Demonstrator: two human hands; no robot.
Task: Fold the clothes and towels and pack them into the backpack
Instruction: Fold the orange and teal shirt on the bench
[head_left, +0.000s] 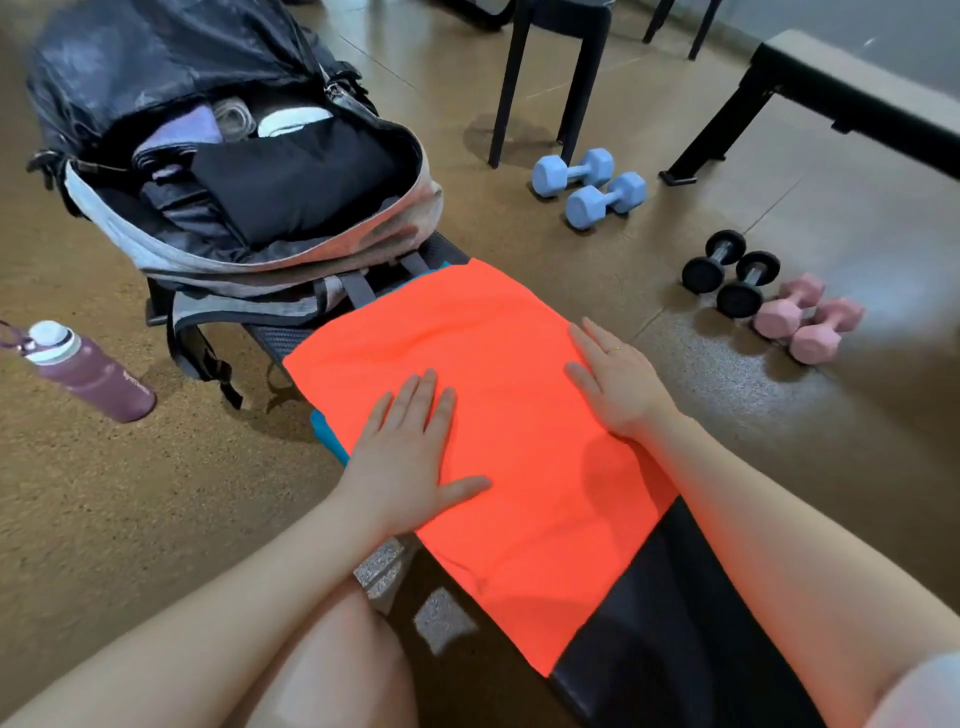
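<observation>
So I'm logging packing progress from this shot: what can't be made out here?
Head view only:
- blue item: mostly covered by the orange cloth.
- backpack: lower contents buried under the black garment.
- bottle: lettering too small.
- bench: hidden by cloth, arms.

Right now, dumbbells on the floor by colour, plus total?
Blue dumbbells: 2
Black dumbbells: 2
Pink dumbbells: 2
Total: 6
</observation>
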